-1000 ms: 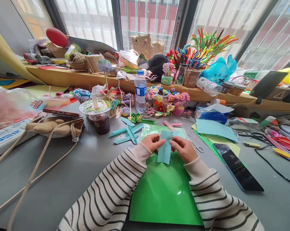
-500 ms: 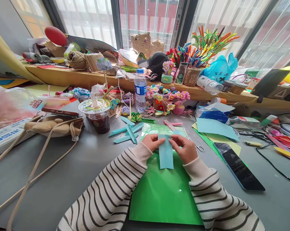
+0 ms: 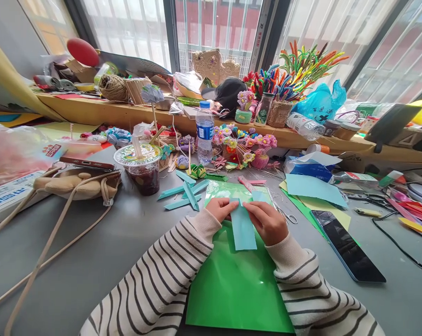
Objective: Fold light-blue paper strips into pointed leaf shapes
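Observation:
A light blue paper strip (image 3: 244, 231) hangs between my two hands, its lower end tilted a little to the right. My left hand (image 3: 222, 209) pinches its upper left edge, with the thumb in front. At the top right edge, the fingers of my right hand (image 3: 267, 221) are closed on the same strip. Below lies a glossy green sheet (image 3: 239, 289). Another light blue paper piece (image 3: 262, 196) shows just behind my right hand. Several folded blue paper strips (image 3: 189, 195) lie crossed beyond my left hand.
A lidded drink cup (image 3: 141, 172) and a beige pouch (image 3: 78, 184) stand to the left. On the right are a phone (image 3: 347, 245), small scissors (image 3: 290, 215) and stacked coloured paper (image 3: 316, 189). A water bottle (image 3: 204, 133) and crocheted flowers (image 3: 246, 142) stand at the back.
The strip's lower end has swung to the right and slightly down. My right-hand fingers have drawn closer to my left hand along the top edge.

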`<control>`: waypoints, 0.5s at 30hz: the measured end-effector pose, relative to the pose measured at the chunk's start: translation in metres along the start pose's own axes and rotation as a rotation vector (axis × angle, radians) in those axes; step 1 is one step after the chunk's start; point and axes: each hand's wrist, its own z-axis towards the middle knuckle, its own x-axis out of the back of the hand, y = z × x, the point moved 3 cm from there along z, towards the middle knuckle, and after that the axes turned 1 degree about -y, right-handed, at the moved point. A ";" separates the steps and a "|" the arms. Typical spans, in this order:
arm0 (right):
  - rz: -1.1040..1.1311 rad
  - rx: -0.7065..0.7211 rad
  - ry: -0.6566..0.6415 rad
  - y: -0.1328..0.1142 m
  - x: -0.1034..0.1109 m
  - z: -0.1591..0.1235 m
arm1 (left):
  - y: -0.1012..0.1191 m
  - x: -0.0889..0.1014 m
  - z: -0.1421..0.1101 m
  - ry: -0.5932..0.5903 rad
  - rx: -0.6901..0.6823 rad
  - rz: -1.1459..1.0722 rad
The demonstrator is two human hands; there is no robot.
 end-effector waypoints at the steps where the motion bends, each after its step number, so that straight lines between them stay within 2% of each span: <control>1: -0.013 0.012 -0.003 0.000 0.000 0.000 | 0.000 0.000 0.000 -0.003 -0.011 0.004; 15: -0.107 0.111 -0.074 -0.002 -0.003 -0.003 | 0.002 0.002 0.001 0.000 -0.140 0.174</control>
